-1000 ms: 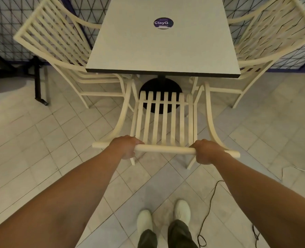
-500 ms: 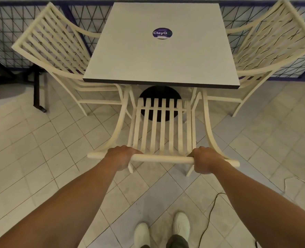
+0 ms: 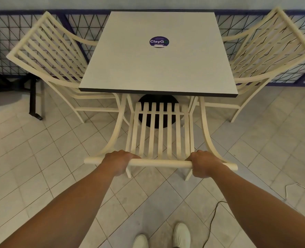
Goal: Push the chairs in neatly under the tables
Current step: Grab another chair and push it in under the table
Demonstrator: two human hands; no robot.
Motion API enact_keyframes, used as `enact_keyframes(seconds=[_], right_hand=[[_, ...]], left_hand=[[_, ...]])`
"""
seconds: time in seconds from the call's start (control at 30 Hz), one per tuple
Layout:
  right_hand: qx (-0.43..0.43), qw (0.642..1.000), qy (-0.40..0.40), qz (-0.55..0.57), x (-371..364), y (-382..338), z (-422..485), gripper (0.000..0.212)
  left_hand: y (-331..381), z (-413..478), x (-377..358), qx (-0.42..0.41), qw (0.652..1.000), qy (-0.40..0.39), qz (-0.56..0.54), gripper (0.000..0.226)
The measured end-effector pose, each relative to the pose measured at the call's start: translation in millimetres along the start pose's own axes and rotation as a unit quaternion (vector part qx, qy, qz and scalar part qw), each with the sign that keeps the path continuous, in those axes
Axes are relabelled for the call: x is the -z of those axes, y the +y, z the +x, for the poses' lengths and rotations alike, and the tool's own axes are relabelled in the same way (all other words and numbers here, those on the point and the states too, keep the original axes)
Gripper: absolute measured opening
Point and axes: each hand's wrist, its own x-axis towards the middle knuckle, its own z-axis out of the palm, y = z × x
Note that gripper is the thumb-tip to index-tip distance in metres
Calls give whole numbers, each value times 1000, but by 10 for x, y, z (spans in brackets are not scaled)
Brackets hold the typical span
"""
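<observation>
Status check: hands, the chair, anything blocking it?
Left hand and right hand both gripping near chair top rail. Chair front tucked under table. Black table base directly ahead.

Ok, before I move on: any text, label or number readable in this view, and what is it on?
"ClayG", with the next character cut into a green shape and not clear: on the round purple sticker on the table top.
Small print above and below that word on the sticker: too small and blurred to read.
Nothing else in view carries any text.
</observation>
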Motion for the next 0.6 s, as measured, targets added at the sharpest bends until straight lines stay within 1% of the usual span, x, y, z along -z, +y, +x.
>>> enact_keyframes(seconds=[0.17,0.6], right_hand=[[0,1000,4,-2,64,21,58,49],[-14,1000,4,-3,129,-20,142,51]], left_hand=[[-3,33,43,3,1000,-1,-1,81],[-25,113,185,-1,1000,-18,-3,83]])
